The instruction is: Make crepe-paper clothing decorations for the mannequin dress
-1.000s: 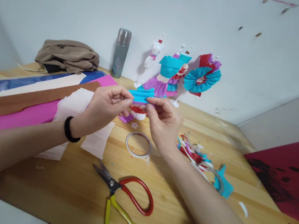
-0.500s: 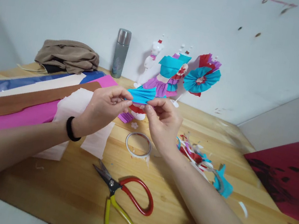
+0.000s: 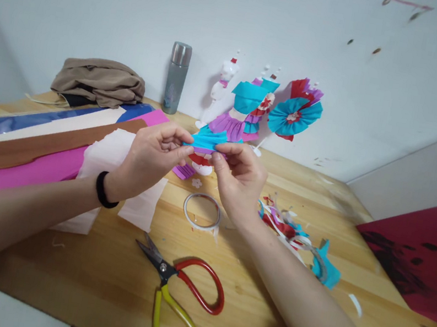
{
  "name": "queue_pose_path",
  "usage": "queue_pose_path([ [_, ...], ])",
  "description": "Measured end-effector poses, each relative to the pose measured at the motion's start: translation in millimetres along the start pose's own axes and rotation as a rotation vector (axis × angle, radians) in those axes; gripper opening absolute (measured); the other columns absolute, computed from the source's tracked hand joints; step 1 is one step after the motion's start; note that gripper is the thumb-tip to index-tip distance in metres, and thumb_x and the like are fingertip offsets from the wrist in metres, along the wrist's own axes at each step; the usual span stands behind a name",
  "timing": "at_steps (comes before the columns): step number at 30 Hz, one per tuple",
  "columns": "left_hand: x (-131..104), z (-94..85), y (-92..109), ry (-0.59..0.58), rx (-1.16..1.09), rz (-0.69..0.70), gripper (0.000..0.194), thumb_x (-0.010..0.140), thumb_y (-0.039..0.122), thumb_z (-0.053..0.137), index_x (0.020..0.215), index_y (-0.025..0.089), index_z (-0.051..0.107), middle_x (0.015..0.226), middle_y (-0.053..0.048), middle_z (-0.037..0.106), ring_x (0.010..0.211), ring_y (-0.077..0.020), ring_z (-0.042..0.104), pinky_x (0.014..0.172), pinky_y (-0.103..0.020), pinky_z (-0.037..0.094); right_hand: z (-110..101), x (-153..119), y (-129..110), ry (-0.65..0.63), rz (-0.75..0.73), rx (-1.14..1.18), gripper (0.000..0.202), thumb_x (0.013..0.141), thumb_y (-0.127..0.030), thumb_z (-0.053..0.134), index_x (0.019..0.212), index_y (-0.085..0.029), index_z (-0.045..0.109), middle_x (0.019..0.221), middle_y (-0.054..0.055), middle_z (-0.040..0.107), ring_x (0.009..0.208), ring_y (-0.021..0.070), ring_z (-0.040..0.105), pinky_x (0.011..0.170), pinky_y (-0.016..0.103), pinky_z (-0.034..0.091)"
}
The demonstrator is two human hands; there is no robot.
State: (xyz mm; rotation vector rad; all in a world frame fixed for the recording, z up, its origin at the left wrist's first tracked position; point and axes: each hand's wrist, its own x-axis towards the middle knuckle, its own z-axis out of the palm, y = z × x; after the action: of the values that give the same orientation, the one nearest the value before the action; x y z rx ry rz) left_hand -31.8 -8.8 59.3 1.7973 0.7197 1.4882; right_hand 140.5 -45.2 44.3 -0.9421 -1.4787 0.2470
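Between my two hands a pleated strip of blue crepe paper [image 3: 205, 140] is held up in front of a small paper-dressed figure [image 3: 246, 101]. My left hand [image 3: 158, 148] pinches its left end between thumb and fingers. At the right end my right hand [image 3: 237, 175] pinches it in the same way. Behind and below the strip show the figure's red trim and white base [image 3: 202, 169], partly covered by the hands. Beneath the hands lie a roll of narrow tape [image 3: 199, 228] and a small white paper flower [image 3: 197, 183].
Scissors [image 3: 163, 268] with red and yellow handles lie open at the front. Crepe paper sheets [image 3: 54, 144] spread over the left side. Paper scraps [image 3: 283, 227] are heaped on the right. A flask [image 3: 175, 84], bunched brown cloth [image 3: 98, 81] and another dressed figure [image 3: 295, 112] stand or lie along the wall.
The blue strip's upper edge has dipped slightly and its pleats have shifted between my fingers. Both hands stay nearly in place, still pinching it.
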Motion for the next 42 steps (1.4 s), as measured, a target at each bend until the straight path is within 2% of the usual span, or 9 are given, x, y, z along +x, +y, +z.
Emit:
queue_pose_path([
  [6,1,-1.6,-2,-0.012,0.065,0.063,0.023,0.077,0.025,0.073,0.098,0.015,0.077,0.076,-0.003,0.074,0.059,-0.0107,0.064,0.057,-0.02,0.053,-1,-1,2,-0.012,-0.045,-0.059,0.014,0.09,-0.025,0.062,0.102,-0.025,0.071,0.092,0.003,0.07,0.079,0.0174,0.066,0.07,0.035,0.055],
  [11,0,-2.1,-2,-0.006,0.096,0.051,0.014,0.077,0.025,0.074,0.087,0.015,0.077,0.077,-0.003,0.075,0.061,-0.0115,0.066,0.059,-0.021,0.055,-1,-1,3,-0.01,-0.067,-0.092,0.016,0.091,-0.026,0.062,0.104,-0.024,0.072,0.093,0.003,0.07,0.079,0.0168,0.066,0.07,0.035,0.056],
  [16,-2,-1.5,-5,0.001,0.128,0.05,0.012,0.079,0.026,0.074,0.085,0.016,0.075,0.072,-0.002,0.073,0.058,-0.0106,0.064,0.054,-0.019,0.052,-2,0,4,-0.02,-0.084,-0.119,0.017,0.092,-0.023,0.06,0.105,-0.024,0.071,0.094,0.003,0.071,0.08,0.0159,0.066,0.07,0.033,0.056],
  [25,-3,0.8,0,0.022,0.133,0.04,0.011,0.077,0.026,0.072,0.08,0.016,0.075,0.066,-0.001,0.069,0.056,-0.0102,0.06,0.052,-0.019,0.048,-3,2,-3,-0.021,-0.104,-0.19,0.011,0.093,-0.023,0.059,0.093,-0.023,0.069,0.087,0.002,0.068,0.08,0.0166,0.064,0.068,0.033,0.053],
  [34,-2,2.6,5,0.029,0.028,-0.032,0.013,0.072,0.026,0.074,0.074,0.015,0.069,0.064,-0.002,0.068,0.056,-0.0108,0.061,0.051,-0.019,0.05,0,0,-1,-0.006,-0.013,-0.082,0.004,0.09,-0.025,0.06,0.091,-0.022,0.064,0.084,0.001,0.067,0.073,0.0161,0.063,0.069,0.035,0.051],
  [39,-2,1.9,3,0.024,-0.03,-0.07,0.013,0.071,0.026,0.076,0.075,0.015,0.07,0.06,-0.001,0.066,0.052,-0.0094,0.058,0.048,-0.018,0.046,1,1,1,0.001,0.065,0.034,0.005,0.087,-0.027,0.065,0.088,-0.022,0.063,0.079,0.0,0.066,0.072,0.0167,0.064,0.066,0.033,0.05],
  [42,-3,1.1,0,0.012,-0.065,-0.081,0.014,0.071,0.025,0.077,0.078,0.014,0.07,0.063,-0.001,0.067,0.055,-0.0104,0.062,0.051,-0.019,0.049,1,1,0,0.006,0.081,0.052,0.004,0.086,-0.026,0.065,0.086,-0.023,0.063,0.078,0.0,0.065,0.07,0.0172,0.063,0.065,0.033,0.05],
])
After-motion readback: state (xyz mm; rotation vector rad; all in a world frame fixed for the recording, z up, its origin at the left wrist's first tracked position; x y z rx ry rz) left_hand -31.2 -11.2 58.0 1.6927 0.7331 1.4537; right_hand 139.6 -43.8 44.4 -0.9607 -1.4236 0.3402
